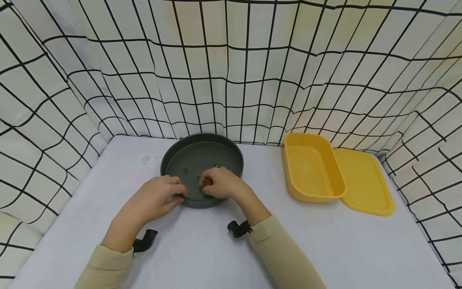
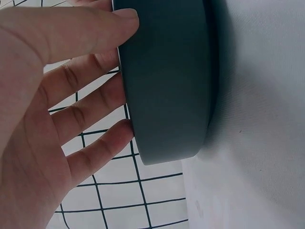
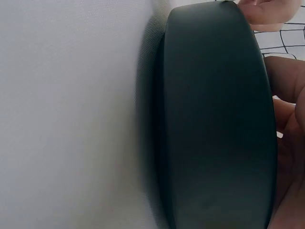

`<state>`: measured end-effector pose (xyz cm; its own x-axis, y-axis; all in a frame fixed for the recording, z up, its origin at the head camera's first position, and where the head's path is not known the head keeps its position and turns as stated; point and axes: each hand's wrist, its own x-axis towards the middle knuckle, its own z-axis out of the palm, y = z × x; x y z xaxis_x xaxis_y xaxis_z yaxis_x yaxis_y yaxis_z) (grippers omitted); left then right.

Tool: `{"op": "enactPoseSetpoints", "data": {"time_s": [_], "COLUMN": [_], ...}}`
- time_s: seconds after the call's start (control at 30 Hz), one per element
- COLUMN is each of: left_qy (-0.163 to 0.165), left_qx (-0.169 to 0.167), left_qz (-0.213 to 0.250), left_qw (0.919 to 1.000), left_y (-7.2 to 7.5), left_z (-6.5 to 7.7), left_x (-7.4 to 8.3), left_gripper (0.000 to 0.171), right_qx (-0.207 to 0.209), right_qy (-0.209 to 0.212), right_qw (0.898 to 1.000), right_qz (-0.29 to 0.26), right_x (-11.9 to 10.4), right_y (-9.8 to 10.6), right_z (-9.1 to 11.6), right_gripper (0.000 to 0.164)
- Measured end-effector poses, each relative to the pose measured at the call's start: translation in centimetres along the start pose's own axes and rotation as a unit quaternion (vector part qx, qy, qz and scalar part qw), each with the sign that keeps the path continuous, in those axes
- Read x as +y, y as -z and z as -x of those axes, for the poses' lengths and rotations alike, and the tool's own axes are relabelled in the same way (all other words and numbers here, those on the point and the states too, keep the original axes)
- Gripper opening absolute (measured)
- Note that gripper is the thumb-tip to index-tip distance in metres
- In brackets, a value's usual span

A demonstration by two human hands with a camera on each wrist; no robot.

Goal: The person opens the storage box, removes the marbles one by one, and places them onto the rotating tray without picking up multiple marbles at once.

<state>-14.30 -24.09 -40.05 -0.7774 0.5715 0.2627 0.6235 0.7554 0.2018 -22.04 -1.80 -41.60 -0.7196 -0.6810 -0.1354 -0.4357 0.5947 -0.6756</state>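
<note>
A round dark grey baking pan [image 1: 202, 145] stands on the white table. Several small green glass balls, marbles by their look, lie on its floor, one marble [image 1: 185, 171] to the left and another marble [image 1: 216, 165] towards the back. My left hand [image 1: 159, 198] grips the near-left rim; in the left wrist view its thumb [image 2: 95, 31] presses the outer wall and the fingers reach over the edge. Bent inward over the pan's near right part is my right hand [image 1: 221, 182], its fingertips beside a marble [image 1: 198, 178]. Whether those fingertips pinch anything is hidden.
To the right stands a yellow rectangular container [image 1: 312, 170], with a flat yellow lid [image 1: 366, 180] lying beside it, partly behind its edge. White cloth walls with a black grid [image 1: 234, 64] enclose the table at the back and sides.
</note>
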Motion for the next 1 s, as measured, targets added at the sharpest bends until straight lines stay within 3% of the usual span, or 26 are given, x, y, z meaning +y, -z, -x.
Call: {"op": "enactPoseSetpoints", "data": {"time_s": [0.2, 0.4, 0.53, 0.7, 1.0], "left_qy": [-0.004, -0.002, -0.002, -0.002, 0.001], "left_qx": [0.003, -0.004, -0.005, -0.001, -0.002], "left_qz": [-0.001, -0.005, -0.004, -0.001, 0.001], "left_qw": [1.0, 1.0, 1.0, 1.0, 1.0], "left_y": [-0.1, -0.1, -0.1, 0.0, -0.1], "left_z": [-0.1, -0.2, -0.2, -0.2, -0.1], "left_x": [-0.1, 0.0, 0.0, 0.0, 0.0], "left_gripper": [0.022, 0.021, 0.021, 0.021, 0.021], "right_qx": [-0.018, 0.001, 0.023, 0.065, 0.098], "right_qy": [-0.022, -0.011, 0.01, 0.042, 0.067], "right_qw": [0.999, 1.0, 0.999, 0.99, 0.956], "right_qz": [0.025, 0.014, -0.039, -0.117, -0.267], "right_x": [-0.5, -0.3, 0.1, 0.6, 2.7], "right_y": [0.0, 0.2, 0.7, 1.8, 3.4], "right_z": [0.2, 0.4, 0.8, 1.8, 5.2], "right_gripper": [0.011, 0.01, 0.015, 0.018, 0.013]}}
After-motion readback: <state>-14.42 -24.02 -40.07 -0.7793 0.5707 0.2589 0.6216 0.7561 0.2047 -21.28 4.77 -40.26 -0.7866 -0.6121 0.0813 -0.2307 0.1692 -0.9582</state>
